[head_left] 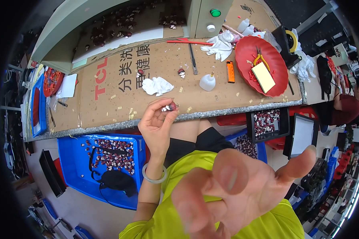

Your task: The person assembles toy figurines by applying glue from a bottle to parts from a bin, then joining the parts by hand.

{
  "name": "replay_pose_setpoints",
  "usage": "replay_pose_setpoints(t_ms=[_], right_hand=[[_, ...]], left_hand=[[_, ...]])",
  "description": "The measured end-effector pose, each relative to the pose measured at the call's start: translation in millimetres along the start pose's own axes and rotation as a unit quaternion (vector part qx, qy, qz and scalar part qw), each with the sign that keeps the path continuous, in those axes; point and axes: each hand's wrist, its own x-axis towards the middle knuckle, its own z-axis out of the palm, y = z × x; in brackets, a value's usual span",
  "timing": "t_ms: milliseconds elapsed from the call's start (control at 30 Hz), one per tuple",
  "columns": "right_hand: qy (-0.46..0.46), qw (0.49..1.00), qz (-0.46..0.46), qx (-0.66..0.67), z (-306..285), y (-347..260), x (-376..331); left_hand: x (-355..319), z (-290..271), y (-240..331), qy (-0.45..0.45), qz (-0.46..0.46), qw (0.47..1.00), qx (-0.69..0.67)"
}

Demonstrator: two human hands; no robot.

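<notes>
Just over the near edge of the workbench, my left hand (155, 126) pinches a small dark-red and white figurine (171, 106) between thumb and fingertips. My right hand (247, 191) is raised close to the camera, large and partly blurred, its fingers spread and loosely bent with nothing visible in them. Ahead of the left hand lies a crumpled white tissue (158, 86). Two similar small figurines (181, 73) rest apart on the cardboard. To their right stand a small white squeeze bottle (207, 82) and an orange, black-ended stick-shaped item (230, 72).
A red scalloped dish (243, 49) holds yellow-handled pliers (261, 60) and a pale yellow pad (263, 78). A grey cabinet (211, 30) with more figurines stands behind. Below the bench are a blue crate (73, 175) of figurines and a black tray (284, 121).
</notes>
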Motion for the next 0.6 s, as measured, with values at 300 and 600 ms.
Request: replay_pose_setpoints(t_ms=[300, 600], right_hand=[[-0.021, 0.901, -0.092, -0.424, -52, -72, 23], [0.177, 0.397, -0.236, -0.869, -179, -192, 54]], left_hand=[[9, -2, -3, 0.005, -0.032, 0.999, 0.011], [26, 4, -15, -0.035, -0.084, 0.995, -0.034]])
